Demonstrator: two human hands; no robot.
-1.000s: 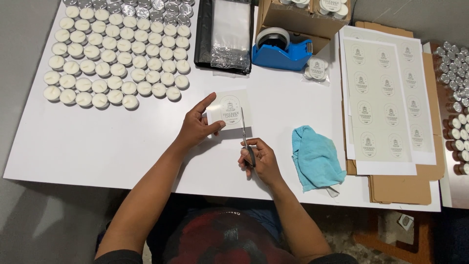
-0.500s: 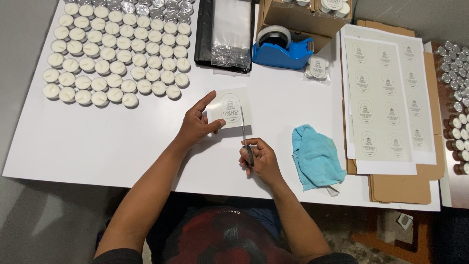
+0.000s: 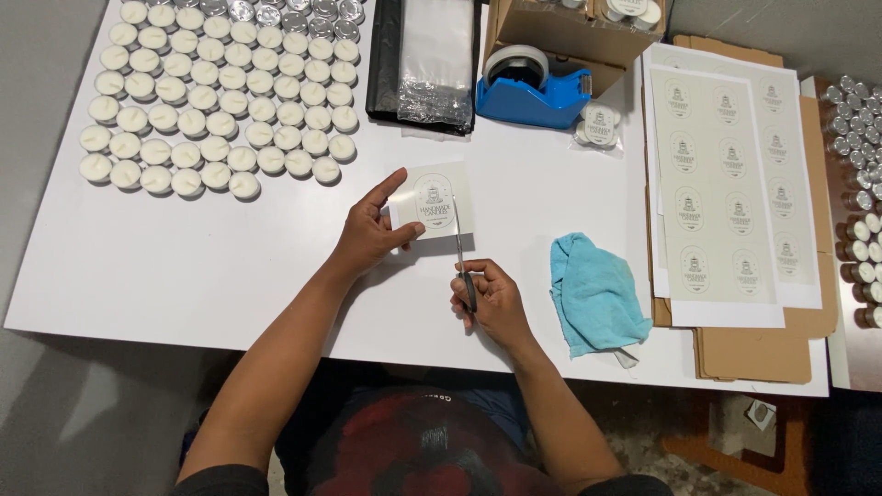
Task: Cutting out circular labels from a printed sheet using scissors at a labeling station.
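My left hand: it pinches the left side of a small label card, thumb under the near edge and one finger sticking up by the far corner. It is closed on the card.
My right hand: it is wrapped tight around the handles of the scissors. My fingers are through the loops.
Scissors: the thin blades point away from me and run along the right part of the card. The blades look almost closed, but I cannot tell for sure.
Label card: pale with an arch-shaped picture in the middle. It sits just above the white table, in the middle, between my two hands.
Blue cloth: crumpled up, just to the right of my right hand, not touching it.
Label sheets: big pale sheets with many of the same arch pictures, lying on flat brown cardboard on the right.
Tea light candles: lots of little white ones in neat rows, far on the left side, well apart from my hands.
Tape dispenser: blue, at the far edge, next to a brown box.
Plastic bags: a clear shiny stack on something black, between the candles and the tape dispenser.
Small metal cups: silver ones packed together at the far right edge.
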